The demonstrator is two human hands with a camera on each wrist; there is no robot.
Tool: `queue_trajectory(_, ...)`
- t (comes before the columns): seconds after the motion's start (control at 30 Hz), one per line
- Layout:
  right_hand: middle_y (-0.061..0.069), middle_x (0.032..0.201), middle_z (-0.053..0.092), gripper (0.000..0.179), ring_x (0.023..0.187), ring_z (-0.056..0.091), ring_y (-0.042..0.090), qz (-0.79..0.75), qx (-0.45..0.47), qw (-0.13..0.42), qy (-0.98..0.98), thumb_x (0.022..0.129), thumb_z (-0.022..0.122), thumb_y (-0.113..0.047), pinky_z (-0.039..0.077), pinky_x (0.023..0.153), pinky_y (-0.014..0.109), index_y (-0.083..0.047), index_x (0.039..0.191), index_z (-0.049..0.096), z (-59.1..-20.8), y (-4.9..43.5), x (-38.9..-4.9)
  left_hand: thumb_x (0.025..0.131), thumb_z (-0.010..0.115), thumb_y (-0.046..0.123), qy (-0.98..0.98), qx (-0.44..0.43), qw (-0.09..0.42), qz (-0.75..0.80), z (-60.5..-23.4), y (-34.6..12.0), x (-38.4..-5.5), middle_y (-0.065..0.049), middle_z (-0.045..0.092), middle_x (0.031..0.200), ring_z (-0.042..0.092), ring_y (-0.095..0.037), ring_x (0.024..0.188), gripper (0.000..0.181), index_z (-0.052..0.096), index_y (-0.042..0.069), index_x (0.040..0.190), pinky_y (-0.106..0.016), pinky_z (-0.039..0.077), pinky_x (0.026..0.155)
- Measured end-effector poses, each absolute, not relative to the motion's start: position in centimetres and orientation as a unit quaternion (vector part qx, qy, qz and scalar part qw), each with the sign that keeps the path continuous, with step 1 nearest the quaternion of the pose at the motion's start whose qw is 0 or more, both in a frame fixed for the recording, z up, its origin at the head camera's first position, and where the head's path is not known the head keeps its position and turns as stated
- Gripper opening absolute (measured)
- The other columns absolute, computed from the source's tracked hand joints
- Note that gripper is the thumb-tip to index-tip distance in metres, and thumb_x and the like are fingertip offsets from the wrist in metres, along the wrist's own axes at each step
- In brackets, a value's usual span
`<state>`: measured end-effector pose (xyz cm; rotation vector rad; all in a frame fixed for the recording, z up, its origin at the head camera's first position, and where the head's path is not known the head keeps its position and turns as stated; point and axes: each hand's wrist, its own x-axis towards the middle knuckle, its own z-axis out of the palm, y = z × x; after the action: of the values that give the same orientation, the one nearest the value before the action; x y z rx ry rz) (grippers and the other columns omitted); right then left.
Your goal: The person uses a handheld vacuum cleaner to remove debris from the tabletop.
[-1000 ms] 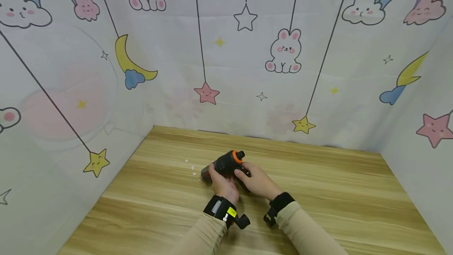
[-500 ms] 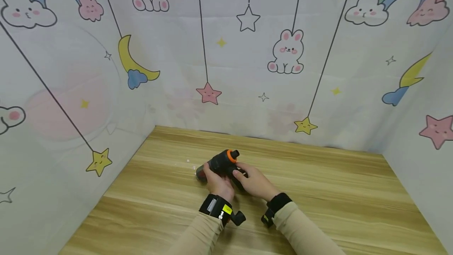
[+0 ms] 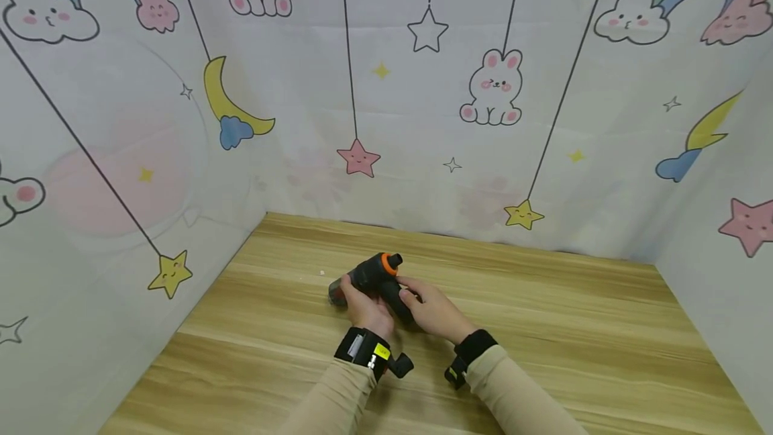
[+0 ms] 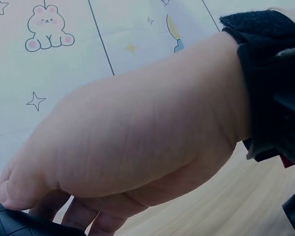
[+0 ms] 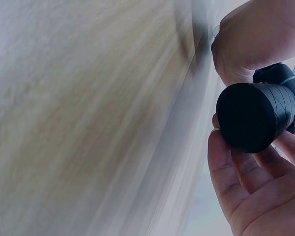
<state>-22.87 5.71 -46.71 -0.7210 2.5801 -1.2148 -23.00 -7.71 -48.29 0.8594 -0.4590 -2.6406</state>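
Observation:
A black handheld vacuum cleaner point(image 3: 367, 274) with an orange ring and a clear front end is held tilted over the table, that front end low at the left. Around its barrel my left hand point(image 3: 370, 312) grips, thumb on the near side. My right hand point(image 3: 437, 312) holds the handle, whose round black base point(image 5: 246, 118) faces the right wrist camera. In the left wrist view, the left hand point(image 4: 132, 137) hides most of the vacuum. A tiny white scrap point(image 3: 322, 272) lies beyond the front end. Whether that end touches the table, I cannot tell.
The wood-grain table point(image 3: 543, 341) is bounded at the back and sides by white cloth walls point(image 3: 417, 186) printed with stars, rabbits and rainbows. Each wrist wears a black strap with a small camera, such as the left strap point(image 3: 364, 351).
Both hands have shifted left with the vacuum, its front end moving over where several white scraps lay. Fewer scraps are visible now. The grip of both hands looks the same.

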Motion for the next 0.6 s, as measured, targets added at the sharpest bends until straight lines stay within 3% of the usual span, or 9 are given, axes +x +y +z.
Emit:
queue_trajectory(0.27,0.007,0.127,0.059,0.047,0.112,0.057,0.023,-0.399,-0.246,0.093,0.879,0.102,0.045,-0.041,0.049,0.089,0.043,-0.022,0.145,0.045,-46.9,5.9,-23.0,0.093,0.054,0.047,-0.162,0.301,0.171,-0.924,-48.2,-7.4,-22.8,-0.009,0.065,0.116,0.062,-0.015,0.105,0.055,0.056,0.001,0.124,-0.025,0.048,0.091)
queue_trajectory(0.47,0.008,0.126,0.059,0.051,0.111,0.057,0.024,-0.407,-0.237,0.096,0.877,0.101,0.045,-0.047,0.049,0.088,0.045,-0.019,0.143,0.046,-46.9,5.8,-23.3,0.094,0.051,0.044,-0.145,0.292,0.19,-0.926,-48.0,-6.6,-22.4,-0.011,0.065,0.114,0.061,-0.017,0.107,0.054,0.056,-0.001,0.122,-0.026,0.046,0.093)
queue_trajectory(0.6,0.008,0.12,0.06,0.054,0.103,0.059,0.023,-0.422,-0.248,0.112,0.865,0.1,0.045,-0.05,0.047,0.088,0.044,-0.012,0.139,0.045,-47.3,5.0,-23.8,0.095,0.046,0.048,-0.141,0.267,0.155,-0.941,-48.1,-6.2,-22.2,-0.009,0.064,0.116,0.058,-0.017,0.11,0.056,0.054,0.0,0.124,-0.026,0.044,0.095)
